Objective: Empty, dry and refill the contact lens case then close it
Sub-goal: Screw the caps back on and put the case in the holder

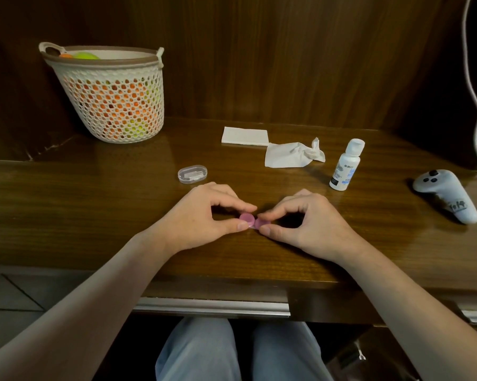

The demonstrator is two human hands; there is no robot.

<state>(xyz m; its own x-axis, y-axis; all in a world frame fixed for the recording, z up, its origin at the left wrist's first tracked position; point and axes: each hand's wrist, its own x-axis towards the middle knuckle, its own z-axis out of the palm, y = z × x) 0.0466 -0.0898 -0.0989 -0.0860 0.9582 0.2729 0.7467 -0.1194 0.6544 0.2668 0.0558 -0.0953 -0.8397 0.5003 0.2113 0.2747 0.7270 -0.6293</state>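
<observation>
Your left hand (204, 215) had its thumb and forefinger curled in a narrow pinch on the left cap of the pink contact lens case (252, 221), and your right hand (309, 224) pinched the right cap the same way, thumb in front and fingertips behind. The case lay flat on the wooden table (94, 215) between the two hands, near the front edge, with both round caps seated on it as far as could be seen; the right cap was mostly hidden by your fingers.

Farther out, a crumpled tissue (292, 155) lay behind the hands, twisted at one corner, and just behind it a folded tissue (245, 136) lay flat and looked unused. The solution bottle (346, 165) stood upright to the right with its cap on. A small clear case (192, 174) sat behind your left hand. A white basket (111, 94) of orange and green balls stood at the back left, and a grey controller (446, 198) lay at the far right.

Judging by the twisted tissue, the capped bottle and the caps in place, you were probably at the closing step, tightening both caps. It could equally have been the opening twist; whether the wells held fresh solution could not be told.
</observation>
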